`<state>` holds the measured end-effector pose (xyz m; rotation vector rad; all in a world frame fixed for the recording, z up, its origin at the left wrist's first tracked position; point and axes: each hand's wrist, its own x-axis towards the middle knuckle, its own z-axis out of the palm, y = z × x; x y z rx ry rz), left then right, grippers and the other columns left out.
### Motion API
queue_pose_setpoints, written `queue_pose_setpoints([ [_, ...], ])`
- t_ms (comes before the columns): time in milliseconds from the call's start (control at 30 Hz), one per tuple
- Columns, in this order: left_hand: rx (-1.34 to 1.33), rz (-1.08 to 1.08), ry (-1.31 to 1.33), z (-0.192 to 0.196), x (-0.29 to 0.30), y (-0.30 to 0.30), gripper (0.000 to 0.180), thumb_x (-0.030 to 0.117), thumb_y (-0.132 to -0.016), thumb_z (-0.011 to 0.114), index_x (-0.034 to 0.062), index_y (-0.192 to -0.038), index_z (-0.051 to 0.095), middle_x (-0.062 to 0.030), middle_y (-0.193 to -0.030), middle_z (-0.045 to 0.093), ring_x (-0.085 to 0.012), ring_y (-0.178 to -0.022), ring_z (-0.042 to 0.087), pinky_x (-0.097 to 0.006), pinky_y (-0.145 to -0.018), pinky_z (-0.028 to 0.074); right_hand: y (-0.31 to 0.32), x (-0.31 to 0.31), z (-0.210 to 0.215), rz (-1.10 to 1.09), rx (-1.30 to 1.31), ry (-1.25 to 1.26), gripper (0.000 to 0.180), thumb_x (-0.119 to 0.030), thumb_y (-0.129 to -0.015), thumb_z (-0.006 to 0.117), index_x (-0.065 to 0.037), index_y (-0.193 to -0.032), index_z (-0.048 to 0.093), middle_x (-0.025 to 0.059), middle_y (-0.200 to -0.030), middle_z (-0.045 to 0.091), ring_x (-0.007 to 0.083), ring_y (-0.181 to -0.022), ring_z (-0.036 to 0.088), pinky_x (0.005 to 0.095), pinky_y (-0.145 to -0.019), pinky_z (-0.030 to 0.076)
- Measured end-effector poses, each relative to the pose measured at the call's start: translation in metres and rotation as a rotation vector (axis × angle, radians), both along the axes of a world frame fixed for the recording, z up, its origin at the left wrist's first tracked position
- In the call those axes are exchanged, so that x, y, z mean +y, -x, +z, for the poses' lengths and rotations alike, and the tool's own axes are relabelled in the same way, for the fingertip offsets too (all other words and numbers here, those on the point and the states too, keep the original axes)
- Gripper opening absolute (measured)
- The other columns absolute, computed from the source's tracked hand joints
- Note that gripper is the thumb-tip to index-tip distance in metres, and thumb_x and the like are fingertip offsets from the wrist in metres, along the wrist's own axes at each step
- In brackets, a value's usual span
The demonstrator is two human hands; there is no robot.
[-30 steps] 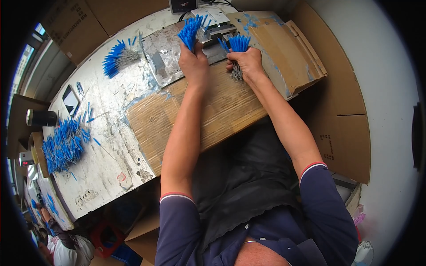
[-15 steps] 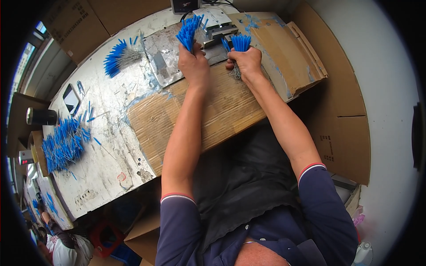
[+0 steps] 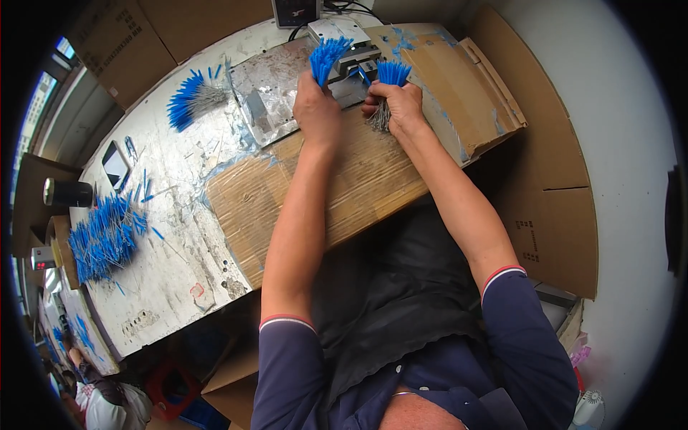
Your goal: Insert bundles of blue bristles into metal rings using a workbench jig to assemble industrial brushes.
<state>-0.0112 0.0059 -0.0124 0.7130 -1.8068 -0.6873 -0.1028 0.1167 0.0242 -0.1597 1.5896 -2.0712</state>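
Note:
My left hand [image 3: 317, 111] grips a bundle of thin blue-tipped pins [image 3: 327, 57], the blue ends fanning upward. My right hand [image 3: 394, 106] holds a second bundle [image 3: 391, 74], its blue tips up and its grey metal ends hanging below the fist. Both hands are close together at the far edge of the table, right in front of a small grey metal machine [image 3: 351, 61]. A sheet of cardboard [image 3: 358, 186] lies under my forearms.
A fanned blue bundle [image 3: 190, 97] lies far left on the worn table [image 3: 172, 236]. A big pile of loose blue pins [image 3: 104, 236] sits at the left edge, near a black cylinder [image 3: 68, 192] and a phone [image 3: 115, 165]. Cardboard boxes [image 3: 545, 143] stand right.
Both hands have stayed by the machine; the two bundles shifted only slightly between frames.

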Motion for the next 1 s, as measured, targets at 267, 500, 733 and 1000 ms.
queue_pose_setpoints([
  [267,-0.130,-0.069,0.022,0.002,0.002,0.001,0.010,0.001,-0.087,0.058,0.0022,-0.097,0.057,-0.0218,-0.089,0.064,-0.0435,-0.085,0.063,-0.052,-0.074,0.048,0.002,0.003,-0.004,0.020,0.090,-0.059,0.009,0.006,-0.077,0.068,0.001,-0.076,0.060,0.0107,-0.068,0.062,0.0202,-0.052,0.064,0.0326,-0.043,0.056],
  [500,-0.285,-0.060,0.102,0.000,0.002,0.002,0.011,0.004,-0.086,0.060,0.0019,-0.096,0.060,-0.0202,-0.094,0.063,-0.0415,-0.089,0.062,-0.049,-0.078,0.049,0.000,0.005,-0.003,0.012,0.116,-0.031,0.010,0.006,-0.076,0.068,0.001,-0.074,0.059,0.0099,-0.068,0.062,0.0195,-0.052,0.064,0.0324,-0.042,0.056],
  [733,-0.319,-0.038,0.126,0.001,0.001,0.003,0.009,0.002,-0.085,0.057,0.0012,-0.094,0.059,-0.0200,-0.094,0.063,-0.0411,-0.087,0.062,-0.050,-0.076,0.049,0.003,0.001,-0.001,0.005,0.086,-0.110,0.008,0.006,-0.075,0.067,0.003,-0.073,0.060,0.0119,-0.067,0.063,0.0208,-0.050,0.063,0.0334,-0.041,0.056],
  [1000,-0.106,0.108,0.016,0.001,-0.003,0.003,0.013,0.002,-0.085,0.061,0.0024,-0.097,0.056,-0.0178,-0.095,0.061,-0.0399,-0.090,0.062,-0.049,-0.077,0.048,0.010,-0.018,0.005,-0.034,0.124,-0.206,0.008,0.009,-0.076,0.066,0.006,-0.074,0.059,0.0143,-0.065,0.062,0.0233,-0.048,0.063,0.0350,-0.040,0.054],
])
